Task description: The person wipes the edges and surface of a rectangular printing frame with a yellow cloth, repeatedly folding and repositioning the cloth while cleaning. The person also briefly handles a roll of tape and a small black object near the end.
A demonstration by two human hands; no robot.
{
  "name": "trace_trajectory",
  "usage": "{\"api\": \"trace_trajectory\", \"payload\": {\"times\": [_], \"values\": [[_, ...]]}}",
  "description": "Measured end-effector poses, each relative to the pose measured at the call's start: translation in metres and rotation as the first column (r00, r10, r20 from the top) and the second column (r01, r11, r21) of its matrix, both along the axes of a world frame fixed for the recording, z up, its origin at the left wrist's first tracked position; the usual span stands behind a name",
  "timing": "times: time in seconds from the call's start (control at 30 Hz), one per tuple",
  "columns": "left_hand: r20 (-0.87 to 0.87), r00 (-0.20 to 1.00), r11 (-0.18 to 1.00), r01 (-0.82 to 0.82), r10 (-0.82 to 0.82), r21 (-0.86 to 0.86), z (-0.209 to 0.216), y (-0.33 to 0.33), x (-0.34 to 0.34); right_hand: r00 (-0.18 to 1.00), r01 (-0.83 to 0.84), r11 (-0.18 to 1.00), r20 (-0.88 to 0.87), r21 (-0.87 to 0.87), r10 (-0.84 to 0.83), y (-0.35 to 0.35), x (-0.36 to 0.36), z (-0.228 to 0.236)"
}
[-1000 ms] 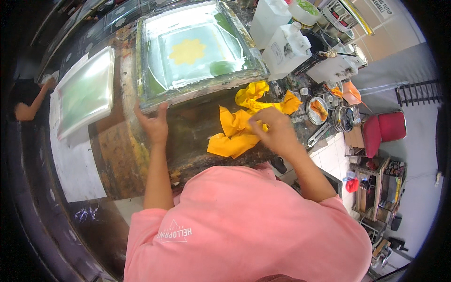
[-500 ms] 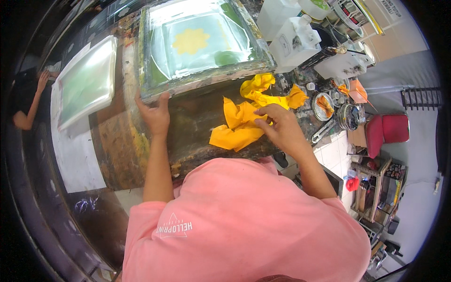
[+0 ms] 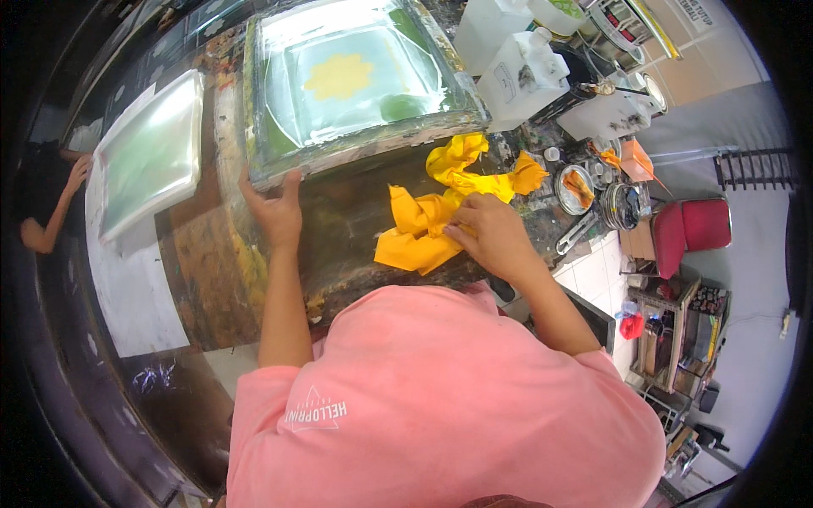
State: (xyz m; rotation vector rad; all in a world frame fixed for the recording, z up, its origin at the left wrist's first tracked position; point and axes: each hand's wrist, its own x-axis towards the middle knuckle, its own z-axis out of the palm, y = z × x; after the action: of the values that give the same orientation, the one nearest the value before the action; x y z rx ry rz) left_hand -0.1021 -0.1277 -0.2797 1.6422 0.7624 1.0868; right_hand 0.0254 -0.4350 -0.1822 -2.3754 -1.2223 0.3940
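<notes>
My left hand (image 3: 276, 212) grips the near left corner of a screen printing frame (image 3: 364, 151), thumb on the near side and fingers round the left edge. Its mesh is pale in the middle with a yellow flower-like shape, and green toward the corners. My right hand (image 3: 491, 239) is closed in a pinch on a crumpled orange cloth (image 3: 417, 245), which rests on the dark, stained table in front of me. Just beyond that cloth lies a bunched yellow cloth (image 3: 461, 173), with an orange piece at its right end.
Clear plastic-wrapped sheets (image 3: 157, 157) lie on white paper (image 3: 140, 296) at left. White jugs (image 3: 521, 85), an open tin (image 3: 576, 188) and a box cutter (image 3: 577, 232) crowd the right side. Another person's arm (image 3: 63, 203) shows far left; a red chair (image 3: 690, 229) stands at right.
My right hand has shifted slightly left, its fingers drawn closer together on the orange cloth, whose folds have changed a little. My left hand stays at the frame's corner.
</notes>
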Motion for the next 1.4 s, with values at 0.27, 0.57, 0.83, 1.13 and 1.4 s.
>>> {"api": "trace_trajectory", "payload": {"times": [0.27, 0.57, 0.83, 1.13, 1.4], "values": [[-0.036, 0.999, 1.000, 0.016, -0.015, 0.025, 0.010, -0.004, 0.002, 0.972, 0.018, 0.988, 0.228, 0.154, -0.053, 0.047, -0.002, -0.012], [-0.044, 0.999, 0.999, -0.007, 0.009, 0.046, 0.003, -0.001, -0.001, 0.863, 0.382, 0.923, 0.340, 0.045, -0.373, -0.045, 0.056, 0.001], [-0.050, 0.999, 1.000, 0.000, 0.000, 0.004, 0.010, -0.004, 0.000, 0.881, 0.407, 0.904, 0.207, 0.129, -0.426, -0.081, 0.091, -0.036], [-0.099, 0.994, 0.991, -0.044, 0.056, 0.123, 0.002, -0.001, -0.002, 0.785, 0.542, 0.839, -0.386, 0.051, -0.484, -0.091, 0.102, 0.018], [-0.034, 0.999, 1.000, 0.023, -0.023, 0.016, 0.009, -0.003, -0.001, 0.654, 0.473, 0.875, -0.708, 0.105, -0.268, -0.100, 0.098, 0.036]]}}
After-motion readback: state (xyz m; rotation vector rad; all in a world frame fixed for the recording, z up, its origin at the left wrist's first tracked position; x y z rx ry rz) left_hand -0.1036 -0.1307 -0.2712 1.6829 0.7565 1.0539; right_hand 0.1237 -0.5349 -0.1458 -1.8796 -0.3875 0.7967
